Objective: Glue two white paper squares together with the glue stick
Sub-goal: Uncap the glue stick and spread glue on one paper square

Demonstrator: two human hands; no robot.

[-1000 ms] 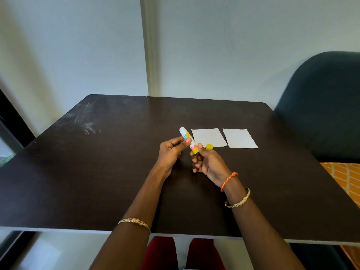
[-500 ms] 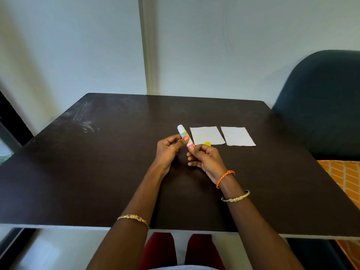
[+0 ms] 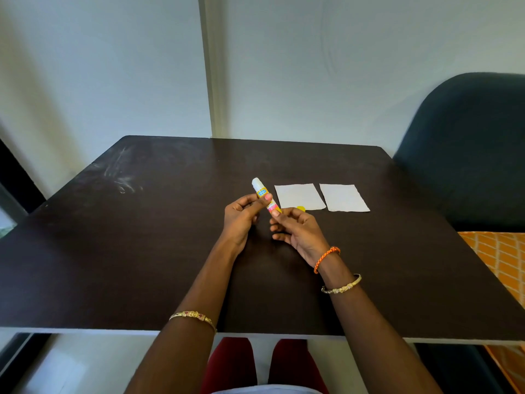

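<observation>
Glue stick [image 3: 265, 197] is tilted, long axis running up-left, white tip pointing away toward the wall. Left hand [image 3: 241, 218] pinches its middle, right hand [image 3: 295, 228] fingers [image 3: 276, 213] pinch the lower yellow end, just above the desk [image 3: 142, 251]. A yellow cap [image 3: 300, 208] peeks out behind the right hand, mostly hidden, on the near paper square [image 3: 298, 195]. Second paper square [image 3: 343, 197] just beside it.

Broad stretches of the dark counter [image 3: 142, 251] are lying open left and near; two paper squares [image 3: 299, 196] [image 3: 343, 197] and a yellow cap [image 3: 300, 208] are occupying the far right.
</observation>
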